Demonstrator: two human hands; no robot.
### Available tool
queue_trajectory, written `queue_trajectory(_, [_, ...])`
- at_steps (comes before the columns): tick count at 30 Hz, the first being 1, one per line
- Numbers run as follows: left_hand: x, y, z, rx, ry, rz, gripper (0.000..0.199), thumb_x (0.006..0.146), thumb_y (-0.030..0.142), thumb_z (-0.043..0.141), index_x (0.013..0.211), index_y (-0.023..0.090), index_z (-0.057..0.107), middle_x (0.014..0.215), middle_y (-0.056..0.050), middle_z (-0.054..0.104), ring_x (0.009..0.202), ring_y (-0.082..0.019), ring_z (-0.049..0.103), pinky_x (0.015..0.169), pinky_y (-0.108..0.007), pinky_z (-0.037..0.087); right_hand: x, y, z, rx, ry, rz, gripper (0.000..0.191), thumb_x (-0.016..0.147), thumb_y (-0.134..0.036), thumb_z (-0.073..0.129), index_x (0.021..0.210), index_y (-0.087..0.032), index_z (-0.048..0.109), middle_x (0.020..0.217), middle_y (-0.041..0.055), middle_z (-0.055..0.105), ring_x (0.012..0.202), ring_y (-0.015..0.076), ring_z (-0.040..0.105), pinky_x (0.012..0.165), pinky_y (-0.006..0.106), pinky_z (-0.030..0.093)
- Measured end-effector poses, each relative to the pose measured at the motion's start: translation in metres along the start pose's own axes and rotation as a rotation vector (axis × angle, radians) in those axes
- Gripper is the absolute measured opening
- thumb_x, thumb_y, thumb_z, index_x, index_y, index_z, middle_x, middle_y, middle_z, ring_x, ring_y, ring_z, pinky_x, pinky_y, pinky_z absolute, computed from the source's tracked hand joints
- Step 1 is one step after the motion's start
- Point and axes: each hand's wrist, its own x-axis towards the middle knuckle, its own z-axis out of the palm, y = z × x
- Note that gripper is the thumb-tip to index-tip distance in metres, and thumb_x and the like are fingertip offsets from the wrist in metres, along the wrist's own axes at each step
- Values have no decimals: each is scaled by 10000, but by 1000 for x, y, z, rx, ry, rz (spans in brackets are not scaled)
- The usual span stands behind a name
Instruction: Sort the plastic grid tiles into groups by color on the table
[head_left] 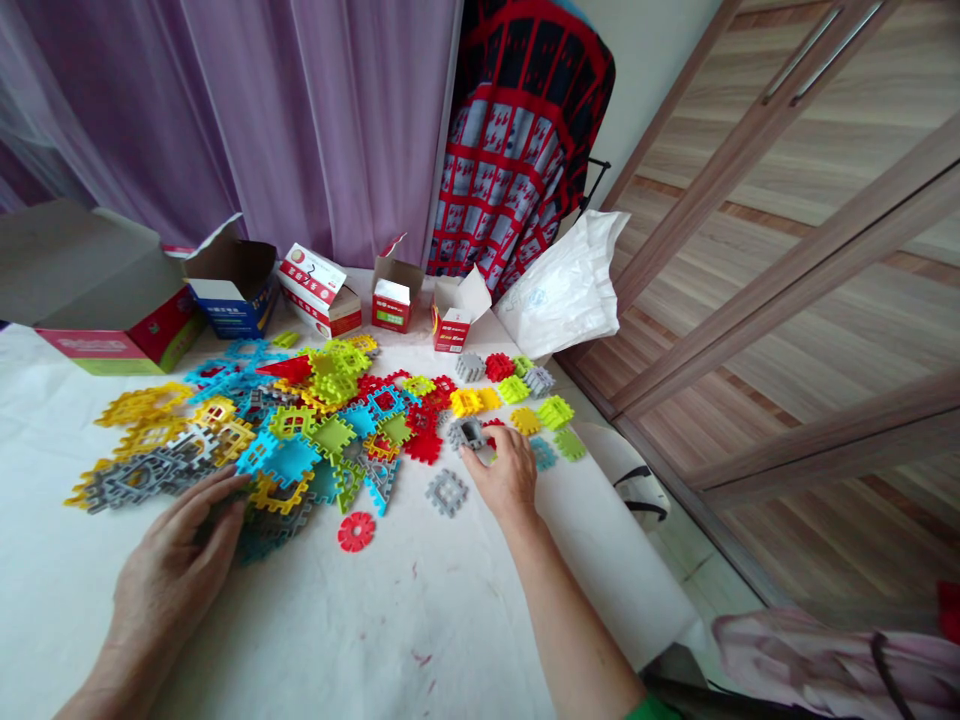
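My right hand (507, 472) has its thumb and fingers closed on a grey interlocking plastic block (466, 433), just above the table at the right of the pile. A flat grey square frame piece (447, 492) lies beside that hand. My left hand (184, 545) rests at the near left edge of a mixed pile of notched building pieces, its fingertips touching the pile and its thumb apart from the fingers. Nothing shows in its grasp. Nearby are blue pieces (279, 456), grey pieces (142, 478) and a red round notched disc (356, 532).
Small stacks of yellow (466, 402), green (555, 412) and red (499, 367) pieces stand on the right. Along the back are an open large box (112, 345), a blue box (236, 315), several smaller cartons (391, 305) and a white bag (562, 290). The table edge (637, 530) runs right.
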Motion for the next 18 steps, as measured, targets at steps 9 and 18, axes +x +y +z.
queue_trajectory(9, [1, -2, 1, -2, 3, 7, 461, 803, 556, 473, 1075, 246, 679, 1252, -73, 695, 1092, -245, 675, 1010, -385, 516, -1, -9, -1, -119, -14, 32, 455, 767, -434, 713, 1120, -172, 595, 1036, 130, 697, 978, 284, 606, 842, 370, 430])
queue_trajectory(18, [0, 4, 0, 1, -10, -18, 446, 803, 527, 476, 1064, 228, 679, 1256, -81, 691, 1091, -254, 677, 990, -384, 526, 3, -19, -1, -217, -42, 40, 487, 762, -396, 724, 1174, -183, 578, 1009, 128, 719, 949, 296, 613, 784, 365, 404])
